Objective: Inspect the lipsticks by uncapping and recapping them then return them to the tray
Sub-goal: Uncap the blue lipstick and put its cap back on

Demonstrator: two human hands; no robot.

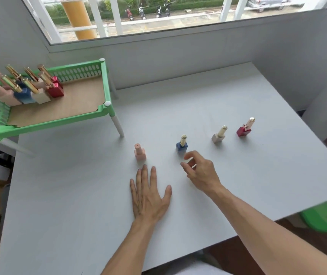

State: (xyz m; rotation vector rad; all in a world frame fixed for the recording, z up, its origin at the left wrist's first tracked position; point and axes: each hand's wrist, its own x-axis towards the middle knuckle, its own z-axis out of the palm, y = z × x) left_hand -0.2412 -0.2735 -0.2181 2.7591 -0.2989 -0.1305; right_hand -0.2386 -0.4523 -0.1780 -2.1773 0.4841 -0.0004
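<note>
Four lipsticks stand upright in a row on the white table: a pink one, a blue one, a beige one and a red one. My left hand lies flat on the table, fingers apart, its fingertips just short of the pink lipstick. My right hand hovers just in front of the blue lipstick with curled fingers apart and nothing in it. The green tray, raised on white legs at the far left, holds several more lipsticks in its back left corner.
A grey wall and a window run along the far side of the table. The table's right edge drops off near a green object on the floor. Boxes sit on the floor at the left.
</note>
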